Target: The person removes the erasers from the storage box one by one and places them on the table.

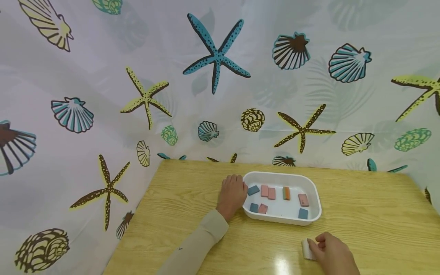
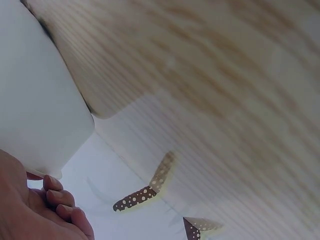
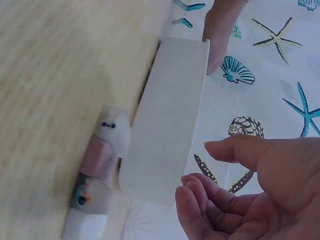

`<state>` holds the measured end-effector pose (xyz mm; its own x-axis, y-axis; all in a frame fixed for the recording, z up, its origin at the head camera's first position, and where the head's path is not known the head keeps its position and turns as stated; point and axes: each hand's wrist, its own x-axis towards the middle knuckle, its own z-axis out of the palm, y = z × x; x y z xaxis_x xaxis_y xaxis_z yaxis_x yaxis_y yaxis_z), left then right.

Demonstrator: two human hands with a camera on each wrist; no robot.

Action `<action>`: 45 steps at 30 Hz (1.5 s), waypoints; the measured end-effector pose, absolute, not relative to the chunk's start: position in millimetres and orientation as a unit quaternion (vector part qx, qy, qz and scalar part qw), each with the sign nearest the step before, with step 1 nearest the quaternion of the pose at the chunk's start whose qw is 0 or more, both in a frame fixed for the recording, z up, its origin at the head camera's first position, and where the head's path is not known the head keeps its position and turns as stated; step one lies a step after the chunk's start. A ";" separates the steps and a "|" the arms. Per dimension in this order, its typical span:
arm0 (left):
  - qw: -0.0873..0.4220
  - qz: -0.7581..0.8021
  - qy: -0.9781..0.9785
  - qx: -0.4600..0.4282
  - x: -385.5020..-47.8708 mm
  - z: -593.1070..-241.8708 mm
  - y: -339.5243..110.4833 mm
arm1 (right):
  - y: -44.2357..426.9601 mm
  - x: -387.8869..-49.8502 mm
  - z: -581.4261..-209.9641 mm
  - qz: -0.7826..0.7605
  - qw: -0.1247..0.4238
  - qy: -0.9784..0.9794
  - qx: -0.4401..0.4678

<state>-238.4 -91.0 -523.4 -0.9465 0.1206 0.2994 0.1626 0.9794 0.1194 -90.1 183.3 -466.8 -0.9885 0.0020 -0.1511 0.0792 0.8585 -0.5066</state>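
A white plastic tub (image 1: 282, 220) holds several blue and pink erasers and an orange-and-green one (image 1: 286, 193). At its left end my left hand (image 1: 232, 194) grips the rim; the left wrist view shows curled fingers there, with the thumb hidden. My right hand (image 1: 332, 253) hovers low in front of the tub's right end, beside a white eraser (image 1: 306, 249). Seen from the right wrist, this hand's thumb and fingers are apart with nothing between them. A row of small blocks, among them a pink one (image 3: 97, 157) and a dotted white one (image 3: 116, 132), lies beside the tub.
Everything stands on a light wood-grain table (image 1: 192, 183). A white cloth (image 1: 261, 88) printed with starfish and shells hangs behind the table and along its left side.
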 end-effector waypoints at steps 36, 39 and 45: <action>0.140 -0.046 -0.987 -0.065 -238.3 -522.3 -91.4 | 146.8 -196.1 -475.4 -0.262 -0.020 0.960 -0.097; 0.140 -0.045 -0.987 -0.066 -237.5 -521.8 -92.1 | 144.0 -200.7 -478.3 -0.252 -0.017 0.963 -0.093; 0.131 -0.055 -0.987 -0.069 -236.7 -518.8 -91.1 | 141.5 -209.2 -483.5 -0.239 -0.022 0.968 -0.073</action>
